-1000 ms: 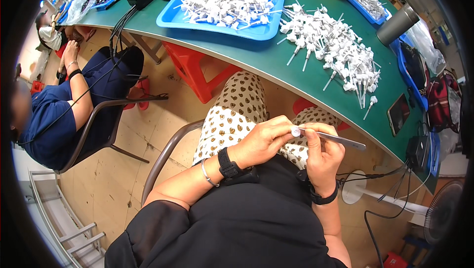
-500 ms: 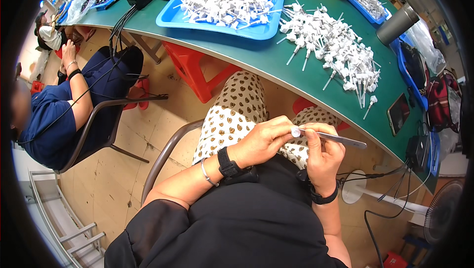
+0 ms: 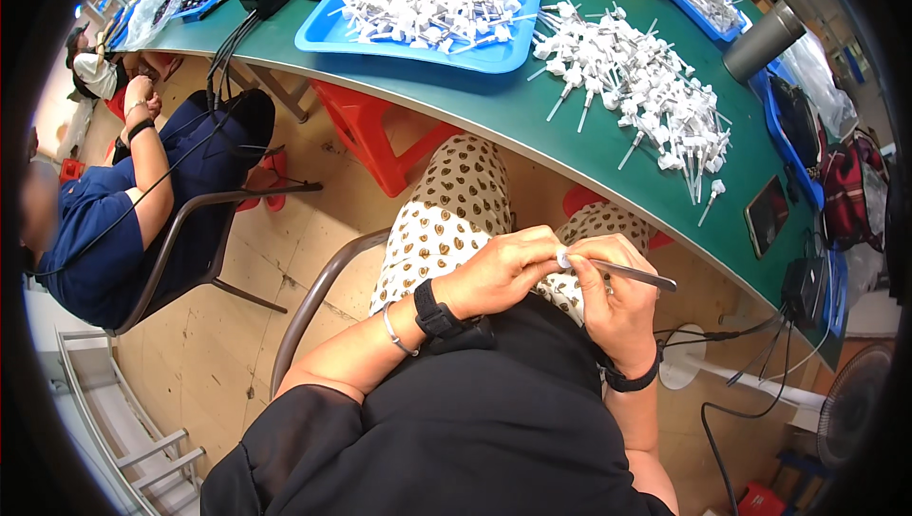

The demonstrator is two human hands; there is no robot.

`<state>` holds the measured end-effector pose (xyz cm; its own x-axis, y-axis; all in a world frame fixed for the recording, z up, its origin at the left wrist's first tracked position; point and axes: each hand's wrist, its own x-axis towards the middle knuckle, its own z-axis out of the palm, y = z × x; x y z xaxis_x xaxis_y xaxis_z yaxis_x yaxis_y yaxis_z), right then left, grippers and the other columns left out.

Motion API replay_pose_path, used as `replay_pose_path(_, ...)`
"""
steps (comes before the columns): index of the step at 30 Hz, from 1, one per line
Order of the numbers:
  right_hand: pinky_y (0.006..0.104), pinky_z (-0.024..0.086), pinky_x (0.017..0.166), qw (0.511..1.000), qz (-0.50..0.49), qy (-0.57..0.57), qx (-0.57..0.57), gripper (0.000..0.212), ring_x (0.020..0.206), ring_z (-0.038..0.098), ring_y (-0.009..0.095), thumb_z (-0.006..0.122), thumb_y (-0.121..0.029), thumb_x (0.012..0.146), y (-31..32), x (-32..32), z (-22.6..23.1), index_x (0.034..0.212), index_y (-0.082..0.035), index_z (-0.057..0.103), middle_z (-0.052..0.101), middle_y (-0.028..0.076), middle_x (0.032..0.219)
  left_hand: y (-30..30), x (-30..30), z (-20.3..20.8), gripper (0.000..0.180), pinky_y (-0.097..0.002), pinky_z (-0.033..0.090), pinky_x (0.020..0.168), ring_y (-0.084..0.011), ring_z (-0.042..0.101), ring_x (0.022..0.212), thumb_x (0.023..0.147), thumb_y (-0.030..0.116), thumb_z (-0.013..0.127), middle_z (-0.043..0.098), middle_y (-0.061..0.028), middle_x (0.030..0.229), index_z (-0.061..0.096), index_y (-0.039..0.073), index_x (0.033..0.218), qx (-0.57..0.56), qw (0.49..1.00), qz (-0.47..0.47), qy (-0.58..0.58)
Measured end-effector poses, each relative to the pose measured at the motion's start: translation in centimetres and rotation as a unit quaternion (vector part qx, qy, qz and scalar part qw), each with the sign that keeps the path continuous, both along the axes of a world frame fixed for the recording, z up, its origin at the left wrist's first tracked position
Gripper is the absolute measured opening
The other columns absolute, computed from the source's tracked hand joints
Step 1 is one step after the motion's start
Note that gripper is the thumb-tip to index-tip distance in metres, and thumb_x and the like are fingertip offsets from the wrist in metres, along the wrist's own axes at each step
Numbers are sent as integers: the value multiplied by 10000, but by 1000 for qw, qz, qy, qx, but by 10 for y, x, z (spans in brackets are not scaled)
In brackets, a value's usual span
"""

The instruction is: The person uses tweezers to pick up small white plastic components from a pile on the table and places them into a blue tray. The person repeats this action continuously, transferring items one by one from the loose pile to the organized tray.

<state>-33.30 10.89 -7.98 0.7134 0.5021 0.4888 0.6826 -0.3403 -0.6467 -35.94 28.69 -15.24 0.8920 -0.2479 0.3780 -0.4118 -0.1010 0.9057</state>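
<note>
My left hand (image 3: 502, 272) is closed over my lap, pinching a small round white plastic piece (image 3: 562, 258) at its fingertips. A slim, flat metal tool (image 3: 638, 275) with a rounded end sits in my right hand (image 3: 617, 305), its thicker end sticking out to the right. The thumb and fingers of this hand meet the left fingertips at the white piece. The tool's working tip is hidden there, so I cannot tell its exact kind. On the green table (image 3: 494, 107) ahead lies a loose heap of white plastic pieces with thin stems (image 3: 632, 79).
A blue tray (image 3: 318, 33) of similar pieces stands left of the heap. A grey cylinder (image 3: 765, 43), a phone (image 3: 766, 217) and a black box with cables (image 3: 804, 290) are at right. A seated person (image 3: 123, 221) is at left, a fan (image 3: 855, 402) lower right.
My right hand has shifted slightly left and rolled, so the metal tool's outer end is nearer and tilts a little more downward. My left hand has barely moved.
</note>
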Motion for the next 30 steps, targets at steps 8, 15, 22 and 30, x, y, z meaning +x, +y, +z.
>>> replay_pose_path(8,249,530,771,942,-43,216,253,155,903,674,131,654,-41,983,-4,-4,-15,1109,49,649,708,97,1035,4,2,12,224,-253,541,733,-114,618,781,1047,71,531,618,-67,1024,667,-7,1207,-102,988,-40,105)
replay_pose_path(15,277,555,850,931,-32,246,268,160,937,687,157,646,-44,989,1,-6,-16,1112,56,625,703,116,1047,9,0,14,238,-223,502,646,-74,589,738,1052,85,526,620,-36,994,653,10,1239,-110,985,-30,132)
replay_pose_path(22,286,571,859,921,-37,257,291,159,928,693,160,639,-47,993,1,-6,-14,1112,55,618,705,121,1037,10,0,15,243,-214,486,621,-62,575,719,1048,96,538,627,-30,984,656,21,1246,-94,983,-24,155)
replay_pose_path(30,280,572,827,921,-61,236,302,149,881,701,161,610,-68,1014,-3,-6,-8,1106,49,624,700,120,1037,31,21,54,170,-251,509,693,-105,606,760,996,80,627,672,-51,984,713,3,1121,8,993,68,-93)
